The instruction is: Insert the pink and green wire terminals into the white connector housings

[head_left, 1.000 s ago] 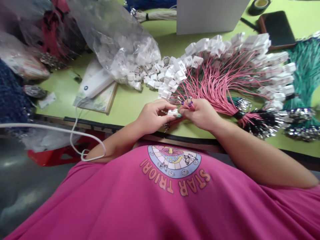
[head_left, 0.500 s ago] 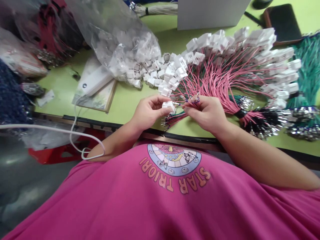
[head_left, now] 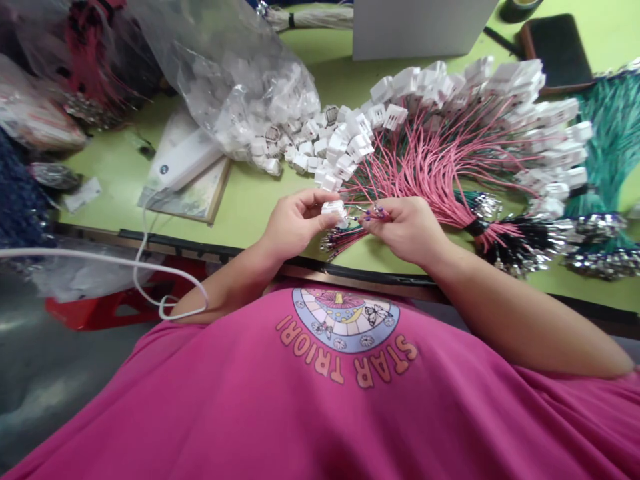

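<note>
Between the thumb and fingers of my left hand (head_left: pixel 295 223) is a white plastic connector housing (head_left: pixel 333 211). My right hand (head_left: pixel 407 227) pinches several thin pink wires (head_left: pixel 379 213) with metal terminals at their ends, just right of the housing. A terminal tip lies close to the housing; whether it is inside, I cannot tell. Under and between my hands lie more loose wire ends (head_left: pixel 334 241) on the table. Beyond them spreads a big bundle of pink wires (head_left: pixel 430 160), many ending in white housings (head_left: pixel 537 140).
A clear plastic bag (head_left: pixel 240 80) spills white housings (head_left: pixel 310 150) onto the green table (head_left: pixel 250 200). Left of it, a white device (head_left: pixel 187 163) with a cable rests on a booklet (head_left: pixel 217 193). A phone (head_left: pixel 559 50), a grey box (head_left: pixel 410 27) and green wires (head_left: pixel 613 133) are at the far side and right.
My right hand has turned slightly, and its fingers with the wire ends sit a little lower. My left hand keeps its hold on the housing. The whole view has shifted slightly.
</note>
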The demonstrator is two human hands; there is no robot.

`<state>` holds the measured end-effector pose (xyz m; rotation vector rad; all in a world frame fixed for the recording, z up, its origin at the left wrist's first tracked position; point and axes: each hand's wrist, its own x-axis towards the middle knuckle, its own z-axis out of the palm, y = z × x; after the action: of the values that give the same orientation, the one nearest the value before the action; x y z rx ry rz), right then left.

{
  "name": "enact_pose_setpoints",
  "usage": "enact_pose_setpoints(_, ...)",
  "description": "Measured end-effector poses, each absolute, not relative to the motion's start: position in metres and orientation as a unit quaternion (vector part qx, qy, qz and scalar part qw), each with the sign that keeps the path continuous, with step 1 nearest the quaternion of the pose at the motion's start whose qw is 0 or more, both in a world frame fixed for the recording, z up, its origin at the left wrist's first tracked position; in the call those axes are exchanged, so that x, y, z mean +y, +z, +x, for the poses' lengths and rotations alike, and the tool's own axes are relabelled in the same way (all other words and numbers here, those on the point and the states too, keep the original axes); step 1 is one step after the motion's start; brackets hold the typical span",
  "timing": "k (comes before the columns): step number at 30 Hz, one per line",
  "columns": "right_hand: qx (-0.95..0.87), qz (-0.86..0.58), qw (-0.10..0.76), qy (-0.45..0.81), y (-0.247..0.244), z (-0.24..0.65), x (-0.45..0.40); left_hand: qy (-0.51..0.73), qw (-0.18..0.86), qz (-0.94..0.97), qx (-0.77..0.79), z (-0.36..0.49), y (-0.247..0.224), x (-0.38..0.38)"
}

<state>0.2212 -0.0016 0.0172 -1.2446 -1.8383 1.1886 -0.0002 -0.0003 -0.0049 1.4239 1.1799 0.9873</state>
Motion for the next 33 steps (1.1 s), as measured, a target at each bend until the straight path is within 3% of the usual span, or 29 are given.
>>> enact_pose_setpoints(13,-0.703,-0.476,0.253,0.465,0.021,0.218,0.002,0.415,0.468,0.629,0.462,0.0,-0.006,-0.003)
enact_pose_setpoints(24,-0.695,-0.439,0.254,0.509,0.011,0.215,0.004,0.405,0.349,0.729,0.428,0.006,-0.009,-0.006)
enact_pose_setpoints(33,-0.717,-0.444,0.282,0.458,0.011,0.217,0.007,0.376,0.276,0.772,0.432,0.003,0.007,-0.002)
